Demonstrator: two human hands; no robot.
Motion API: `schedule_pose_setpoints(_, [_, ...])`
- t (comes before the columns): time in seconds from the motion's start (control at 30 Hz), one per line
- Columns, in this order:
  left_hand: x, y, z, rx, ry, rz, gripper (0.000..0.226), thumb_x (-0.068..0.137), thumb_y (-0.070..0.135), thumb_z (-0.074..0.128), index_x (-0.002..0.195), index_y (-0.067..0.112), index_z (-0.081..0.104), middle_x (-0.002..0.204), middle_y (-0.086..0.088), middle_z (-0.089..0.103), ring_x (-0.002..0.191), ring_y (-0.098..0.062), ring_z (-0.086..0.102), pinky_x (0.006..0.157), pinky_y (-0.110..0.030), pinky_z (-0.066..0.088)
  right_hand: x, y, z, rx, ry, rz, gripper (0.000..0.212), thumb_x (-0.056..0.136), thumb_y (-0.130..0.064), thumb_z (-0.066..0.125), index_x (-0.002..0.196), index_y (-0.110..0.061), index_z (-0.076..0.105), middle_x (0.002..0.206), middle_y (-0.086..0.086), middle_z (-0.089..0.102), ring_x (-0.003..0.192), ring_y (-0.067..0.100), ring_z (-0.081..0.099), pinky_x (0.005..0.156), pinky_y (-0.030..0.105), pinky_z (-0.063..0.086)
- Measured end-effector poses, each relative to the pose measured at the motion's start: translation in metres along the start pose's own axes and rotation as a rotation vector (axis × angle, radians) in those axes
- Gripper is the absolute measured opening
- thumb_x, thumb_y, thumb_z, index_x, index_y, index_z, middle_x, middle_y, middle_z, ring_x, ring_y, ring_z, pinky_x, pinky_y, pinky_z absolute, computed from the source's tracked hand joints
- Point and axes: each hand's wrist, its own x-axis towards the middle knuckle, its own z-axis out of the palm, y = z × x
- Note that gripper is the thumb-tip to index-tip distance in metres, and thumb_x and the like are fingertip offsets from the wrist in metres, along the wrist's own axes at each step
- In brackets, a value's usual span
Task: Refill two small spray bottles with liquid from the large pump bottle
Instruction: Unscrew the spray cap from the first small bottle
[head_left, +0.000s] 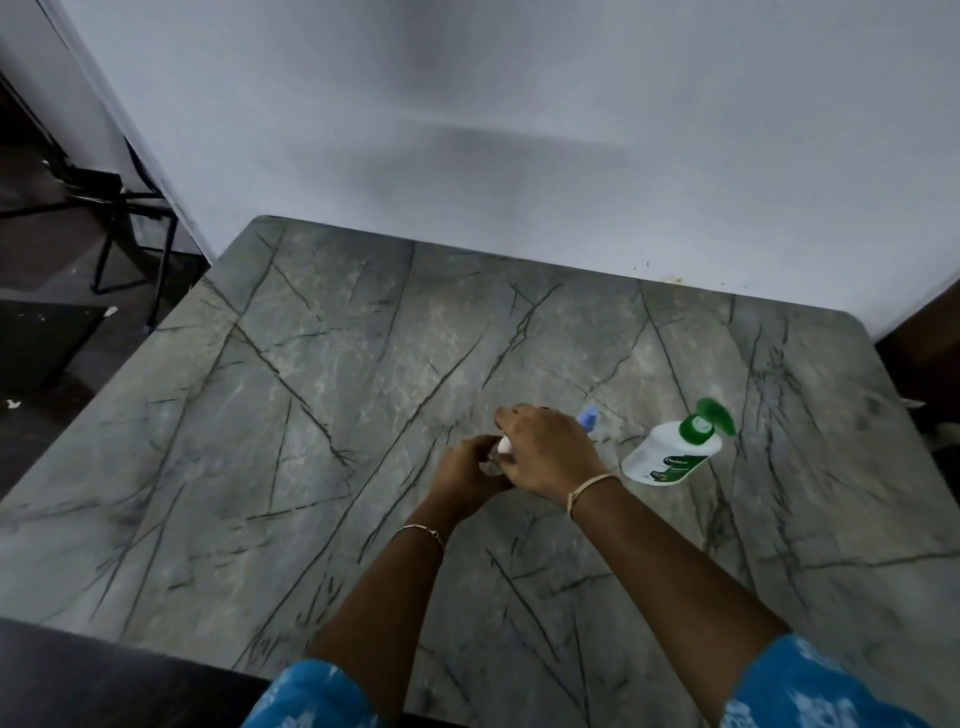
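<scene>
Two hands meeting over bench (260, 415), mid-way. Left hand (470, 470) curling round small bottle (503, 446), grip snug. Right hand (550, 452) pinching its top, grip tight, maybe twisting it. Blue-top bottle (588, 417) standing just behind right hand. Pump bottle (670, 452) standing near, on right. Danger: small bottle slipping from grip and spilling; right hand bumping blue-top bottle, tipping it over.

Left half of table (218, 467) open; pump bottle (670, 454) and blue-capped spray bottle (588, 419) crowd right side.
</scene>
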Motion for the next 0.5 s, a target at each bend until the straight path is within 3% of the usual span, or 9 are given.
schedule_pose_setpoints(0.1, [0.002, 0.001, 0.001, 0.004, 0.010, -0.006, 0.047, 0.070, 0.023, 0.080, 0.114, 0.015, 0.065, 0.109, -0.001, 0.069, 0.101, -0.015, 0.061, 0.080, -0.021, 0.043, 0.001, 0.001, 0.002, -0.068, -0.032, 0.049, 0.024, 0.091, -0.030, 0.057, 0.104, -0.011, 0.058, 0.101, 0.010, 0.065, 0.094, 0.029, 0.062, 0.077, 0.037, 0.047])
schedule_pose_setpoints(0.17, [0.002, 0.000, 0.003, 0.001, 0.012, -0.023, 0.046, 0.071, 0.025, 0.080, 0.113, 0.015, 0.065, 0.107, -0.001, 0.069, 0.097, -0.015, 0.061, 0.075, -0.021, 0.041, 0.001, 0.004, 0.004, -0.043, -0.058, -0.004, 0.020, 0.091, -0.022, 0.056, 0.108, -0.012, 0.056, 0.103, 0.010, 0.063, 0.095, 0.029, 0.061, 0.078, 0.038, 0.049])
schedule_pose_setpoints(0.3, [0.005, -0.004, 0.006, -0.007, 0.011, -0.054, 0.050, 0.070, 0.029, 0.080, 0.115, 0.013, 0.063, 0.108, -0.004, 0.069, 0.097, -0.018, 0.062, 0.073, -0.020, 0.041, -0.001, 0.014, 0.010, 0.028, -0.060, -0.091, 0.032, 0.086, -0.010, 0.059, 0.117, -0.016, 0.052, 0.106, 0.008, 0.053, 0.091, 0.028, 0.059, 0.075, 0.040, 0.052])
schedule_pose_setpoints(0.5, [0.005, -0.003, 0.005, -0.011, 0.007, -0.065, 0.055, 0.070, 0.028, 0.081, 0.120, 0.016, 0.061, 0.113, -0.001, 0.067, 0.102, -0.016, 0.061, 0.077, -0.017, 0.040, -0.006, 0.030, 0.004, 0.181, 0.039, -0.071, 0.023, 0.086, -0.008, 0.061, 0.108, -0.015, 0.059, 0.102, 0.005, 0.058, 0.092, 0.024, 0.060, 0.076, 0.033, 0.048])
